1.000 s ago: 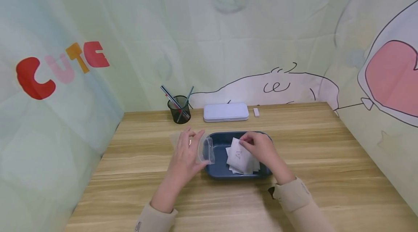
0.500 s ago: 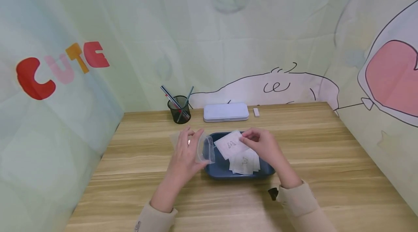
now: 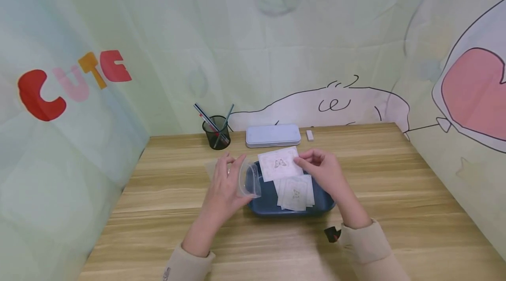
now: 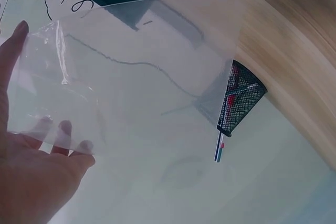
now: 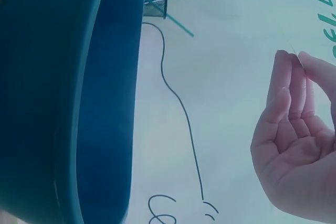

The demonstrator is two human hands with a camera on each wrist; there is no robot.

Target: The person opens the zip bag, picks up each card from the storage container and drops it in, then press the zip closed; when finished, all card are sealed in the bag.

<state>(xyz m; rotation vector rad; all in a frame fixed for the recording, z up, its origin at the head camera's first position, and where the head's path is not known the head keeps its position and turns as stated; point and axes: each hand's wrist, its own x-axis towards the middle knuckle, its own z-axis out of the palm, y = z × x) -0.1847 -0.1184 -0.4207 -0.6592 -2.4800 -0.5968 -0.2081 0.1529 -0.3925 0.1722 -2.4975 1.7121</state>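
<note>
My left hand (image 3: 223, 191) holds a clear plastic bag (image 3: 251, 181) by its mouth, thumb and fingers spread at either side so that it gapes toward the right. In the left wrist view the see-through bag (image 4: 142, 56) stretches out from the hand. Between thumb and fingertips my right hand (image 3: 326, 173) pinches the right edge of a white paper square (image 3: 280, 166) with a small butterfly drawing. That square is raised over the back of a dark blue tray (image 3: 265, 206). Several similar white squares (image 3: 296, 193) lie overlapped in the tray, the top one also bearing a butterfly.
At the back of the wooden table (image 3: 178, 210) stand a black mesh cup (image 3: 216, 134) with pencils, a pale pencil case (image 3: 272, 135) and a small white eraser (image 3: 310, 135). A black object (image 3: 333, 234) shows by the right cuff. Printed cloth walls enclose the table.
My right hand has lifted the paper square off the pile, up and away toward the tray's back, turning it level. The left hand and bag have stayed nearly still.
</note>
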